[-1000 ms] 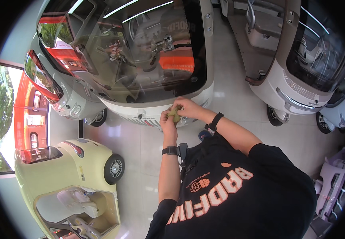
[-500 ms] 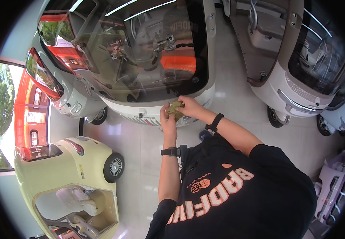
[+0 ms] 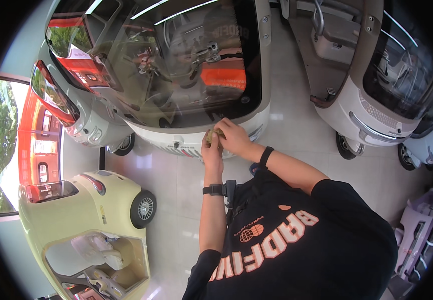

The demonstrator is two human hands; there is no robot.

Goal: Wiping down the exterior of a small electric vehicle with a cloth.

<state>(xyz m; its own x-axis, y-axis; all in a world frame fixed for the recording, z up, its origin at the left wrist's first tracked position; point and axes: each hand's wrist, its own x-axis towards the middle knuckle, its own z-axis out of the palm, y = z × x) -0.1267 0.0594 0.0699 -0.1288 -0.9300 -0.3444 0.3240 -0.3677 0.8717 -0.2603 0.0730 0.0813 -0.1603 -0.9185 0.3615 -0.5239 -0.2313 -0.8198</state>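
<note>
Both my hands meet in front of the white front of a small vehicle [image 3: 191, 137] with a large windscreen. A small, crumpled olive-green piece [image 3: 213, 135], perhaps cloth, sits between my fingertips; its kind is too small to tell. My left hand [image 3: 211, 150] points upward, its fingers closed around the piece from the left. From the right, my right hand [image 3: 234, 138] bends over it with thumb and fingers pinched together. Much of the piece is hidden behind my fingers. Each wrist wears a black strap.
A pale yellow mini car [image 3: 81, 210] stands at the lower left, its wheel [image 3: 143, 209] toward me. Another white vehicle [image 3: 381, 117] is at the upper right, and a lilac one [image 3: 419, 235] at the lower right. Light tiled floor [image 3: 296, 142] runs between them.
My right hand has turned over and closed in on the left. Less of the olive-green piece shows now, where before it was bunched and spread more between both hands.
</note>
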